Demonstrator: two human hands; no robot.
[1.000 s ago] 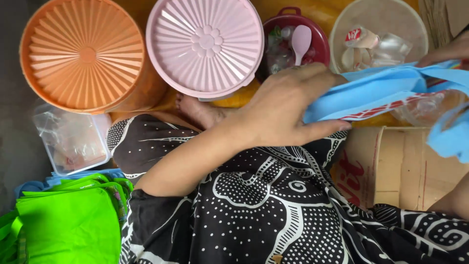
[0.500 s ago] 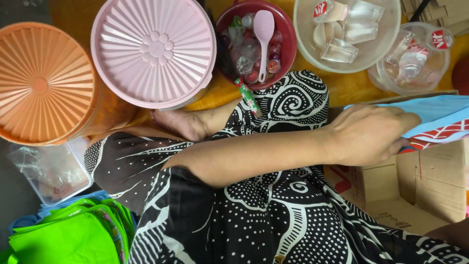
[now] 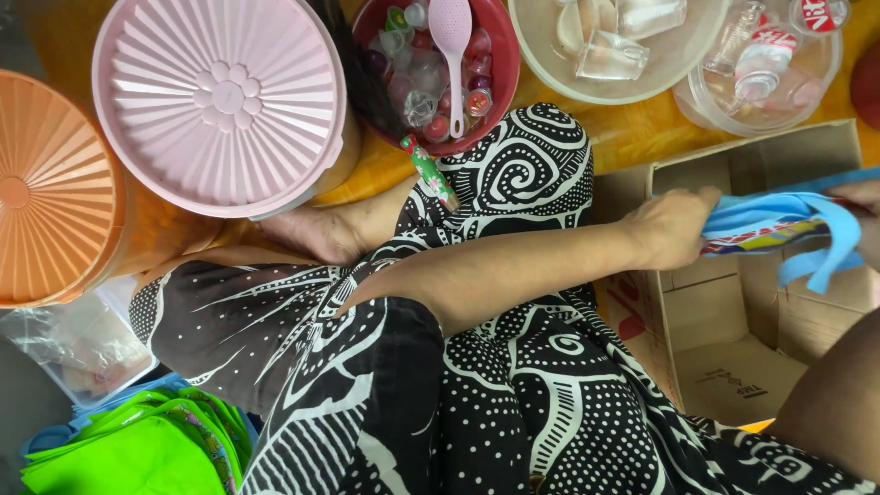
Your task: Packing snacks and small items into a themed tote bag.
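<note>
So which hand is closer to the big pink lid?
Left. The left hand grips the blue bag over the cardboard box, well right of the pink lid. The right hand is farther still.

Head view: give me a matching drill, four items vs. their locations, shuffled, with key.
Items:
1. round pink ribbed plastic lid
2. round orange ribbed plastic lid
3. folded blue fabric bag
4. bright green fabric bag

Places:
A. bottom left corner
B. over the open brown cardboard box
C. far left edge
D. top, left of the dark red bowl

Pairs: 1-D, 2-C, 3-B, 4-A
</note>
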